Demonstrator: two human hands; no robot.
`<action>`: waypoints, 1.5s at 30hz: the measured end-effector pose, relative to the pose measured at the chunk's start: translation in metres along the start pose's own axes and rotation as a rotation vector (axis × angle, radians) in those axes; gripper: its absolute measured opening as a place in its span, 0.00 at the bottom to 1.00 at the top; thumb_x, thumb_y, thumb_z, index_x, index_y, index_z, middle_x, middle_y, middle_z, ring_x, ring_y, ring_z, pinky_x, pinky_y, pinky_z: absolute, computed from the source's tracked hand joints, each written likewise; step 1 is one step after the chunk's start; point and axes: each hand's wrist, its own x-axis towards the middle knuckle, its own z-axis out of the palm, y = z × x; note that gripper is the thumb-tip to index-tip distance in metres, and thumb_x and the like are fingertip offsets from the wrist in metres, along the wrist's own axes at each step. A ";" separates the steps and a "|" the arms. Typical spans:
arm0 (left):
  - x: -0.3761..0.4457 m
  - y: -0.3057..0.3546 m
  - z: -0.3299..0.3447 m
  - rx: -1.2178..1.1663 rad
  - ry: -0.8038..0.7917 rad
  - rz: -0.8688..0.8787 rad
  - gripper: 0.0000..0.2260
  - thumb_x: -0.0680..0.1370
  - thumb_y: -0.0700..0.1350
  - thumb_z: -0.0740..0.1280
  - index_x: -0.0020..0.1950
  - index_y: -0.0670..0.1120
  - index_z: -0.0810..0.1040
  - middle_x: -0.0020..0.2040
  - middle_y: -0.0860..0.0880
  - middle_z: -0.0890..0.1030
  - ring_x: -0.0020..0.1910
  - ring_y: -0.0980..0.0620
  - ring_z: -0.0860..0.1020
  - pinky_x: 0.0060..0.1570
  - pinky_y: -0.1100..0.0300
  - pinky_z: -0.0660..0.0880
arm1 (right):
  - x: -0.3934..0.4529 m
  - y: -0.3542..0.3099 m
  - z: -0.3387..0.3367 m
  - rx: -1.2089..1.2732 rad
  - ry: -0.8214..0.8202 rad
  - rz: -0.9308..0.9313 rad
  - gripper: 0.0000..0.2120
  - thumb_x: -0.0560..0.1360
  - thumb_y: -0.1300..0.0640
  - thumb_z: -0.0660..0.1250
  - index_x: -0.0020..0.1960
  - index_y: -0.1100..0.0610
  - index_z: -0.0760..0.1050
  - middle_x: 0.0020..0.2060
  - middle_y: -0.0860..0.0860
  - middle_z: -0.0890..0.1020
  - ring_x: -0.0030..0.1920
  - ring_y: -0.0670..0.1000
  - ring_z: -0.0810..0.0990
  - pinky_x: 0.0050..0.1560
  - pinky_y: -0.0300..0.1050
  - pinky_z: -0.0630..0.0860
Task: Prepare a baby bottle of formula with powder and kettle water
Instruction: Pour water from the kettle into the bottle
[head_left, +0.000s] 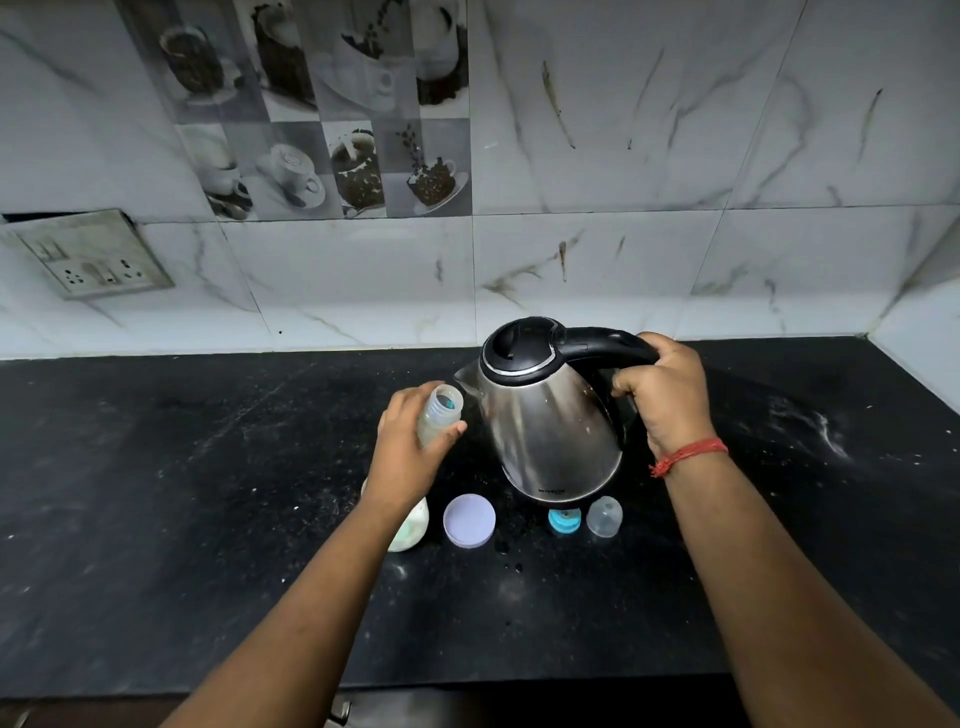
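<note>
Now your left hand (410, 447) gripped the bottle (439, 415); your right hand (665, 400) clasped the kettle (545, 415) handle, spout by its mouth.

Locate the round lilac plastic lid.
The round lilac plastic lid lies flat on the black countertop, centre of the head view, between the powder jar and the blue bottle collar.

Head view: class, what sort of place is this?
Most likely a home kitchen: a dark stone counter, a marble-look tiled wall with coffee-cup picture tiles, and a steel electric kettle.
</note>
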 end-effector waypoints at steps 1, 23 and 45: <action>-0.003 0.000 -0.001 -0.005 0.003 0.006 0.21 0.75 0.46 0.77 0.67 0.51 0.77 0.61 0.51 0.76 0.63 0.51 0.75 0.68 0.50 0.72 | -0.001 0.000 -0.001 -0.034 0.001 -0.003 0.12 0.50 0.67 0.64 0.35 0.64 0.74 0.27 0.53 0.71 0.31 0.52 0.69 0.35 0.49 0.67; -0.041 0.001 -0.004 0.096 -0.029 -0.041 0.23 0.75 0.46 0.77 0.69 0.51 0.77 0.64 0.53 0.76 0.63 0.50 0.74 0.68 0.48 0.71 | -0.018 -0.030 -0.002 -0.554 -0.085 -0.208 0.08 0.57 0.64 0.67 0.34 0.54 0.74 0.23 0.50 0.72 0.31 0.55 0.73 0.33 0.47 0.70; -0.036 0.002 0.002 0.065 -0.027 -0.053 0.23 0.75 0.48 0.77 0.69 0.53 0.77 0.62 0.56 0.75 0.64 0.50 0.75 0.67 0.47 0.73 | -0.002 -0.061 0.003 -0.744 -0.183 -0.321 0.08 0.60 0.66 0.69 0.34 0.55 0.74 0.27 0.51 0.75 0.34 0.56 0.75 0.31 0.44 0.65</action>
